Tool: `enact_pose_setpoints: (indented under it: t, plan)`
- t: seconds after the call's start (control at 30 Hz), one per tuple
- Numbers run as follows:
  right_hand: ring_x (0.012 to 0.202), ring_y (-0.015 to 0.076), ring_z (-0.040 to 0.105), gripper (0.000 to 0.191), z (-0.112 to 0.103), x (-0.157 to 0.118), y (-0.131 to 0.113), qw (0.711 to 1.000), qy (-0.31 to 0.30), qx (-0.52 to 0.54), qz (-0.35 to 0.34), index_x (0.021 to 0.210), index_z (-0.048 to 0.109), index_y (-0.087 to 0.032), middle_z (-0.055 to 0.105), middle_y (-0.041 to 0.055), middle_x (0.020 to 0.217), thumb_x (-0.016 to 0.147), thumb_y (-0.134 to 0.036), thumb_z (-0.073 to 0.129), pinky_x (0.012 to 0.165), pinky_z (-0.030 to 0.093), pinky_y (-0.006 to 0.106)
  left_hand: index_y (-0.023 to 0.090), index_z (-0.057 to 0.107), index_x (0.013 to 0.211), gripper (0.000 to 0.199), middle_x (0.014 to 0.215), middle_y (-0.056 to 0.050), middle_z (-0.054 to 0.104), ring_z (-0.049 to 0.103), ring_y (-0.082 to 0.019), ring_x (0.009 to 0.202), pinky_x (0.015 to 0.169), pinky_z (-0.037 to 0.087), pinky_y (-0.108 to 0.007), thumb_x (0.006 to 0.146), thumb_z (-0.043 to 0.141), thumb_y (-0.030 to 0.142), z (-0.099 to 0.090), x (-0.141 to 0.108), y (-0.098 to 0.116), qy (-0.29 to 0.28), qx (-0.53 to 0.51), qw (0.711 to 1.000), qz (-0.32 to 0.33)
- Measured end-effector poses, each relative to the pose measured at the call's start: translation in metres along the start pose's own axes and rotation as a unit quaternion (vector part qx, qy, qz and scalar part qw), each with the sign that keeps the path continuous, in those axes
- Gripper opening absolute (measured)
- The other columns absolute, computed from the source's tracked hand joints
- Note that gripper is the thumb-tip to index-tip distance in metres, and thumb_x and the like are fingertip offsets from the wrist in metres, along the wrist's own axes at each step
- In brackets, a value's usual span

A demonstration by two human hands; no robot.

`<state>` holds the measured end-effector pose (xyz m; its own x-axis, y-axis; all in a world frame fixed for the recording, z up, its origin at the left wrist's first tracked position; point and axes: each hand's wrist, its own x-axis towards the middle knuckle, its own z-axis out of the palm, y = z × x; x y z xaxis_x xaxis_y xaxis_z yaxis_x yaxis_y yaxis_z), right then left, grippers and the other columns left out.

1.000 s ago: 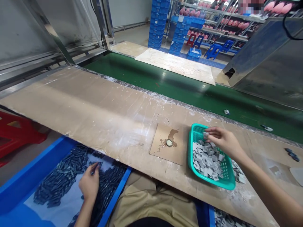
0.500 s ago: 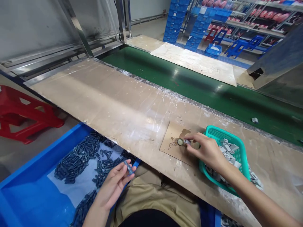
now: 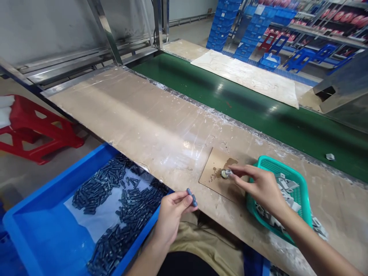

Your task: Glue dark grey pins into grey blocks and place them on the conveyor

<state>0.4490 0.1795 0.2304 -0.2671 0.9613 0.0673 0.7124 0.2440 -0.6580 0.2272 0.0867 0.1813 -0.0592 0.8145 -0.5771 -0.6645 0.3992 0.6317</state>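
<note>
My left hand pinches a small dark blue-grey plastic piece just off the table's front edge. On a stained cardboard sheet, my right hand grips a small light-grey plastic part between thumb and fingertips. That part is at the small round cap, which seems to hold liquid; whether it dips in is too small to tell. Right by my right wrist is a green basket of grey-white parts. Many more dark pieces lie in the blue bin at left.
A green conveyor belt runs behind the brown tabletop, with one loose grey part on it. A white board lies across the belt's far side. A red stool stands at left; blue crates are stacked behind.
My left hand has moved right and up from beside the bin to the table edge, still holding the dark piece. My right hand has brought the grey part to the cap.
</note>
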Motion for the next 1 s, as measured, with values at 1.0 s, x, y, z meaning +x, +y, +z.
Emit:
enact_pose_setpoints:
  t: [1.0]
  plan:
    - [0.066,0.0225,0.070,0.032,-0.008,0.009,-0.011,0.968,0.050,0.212,0.123,0.075,0.063,-0.019,0.072,0.0077,0.071,0.061,-0.041,0.081,0.059,0.057,0.031,0.014,0.076,0.089,0.023,0.084,-0.011,0.075,0.071,-0.024,0.074,0.073,0.060,-0.037,0.069,0.076,0.026,0.078,0.032,0.011,-0.080,0.178,0.965,0.173]
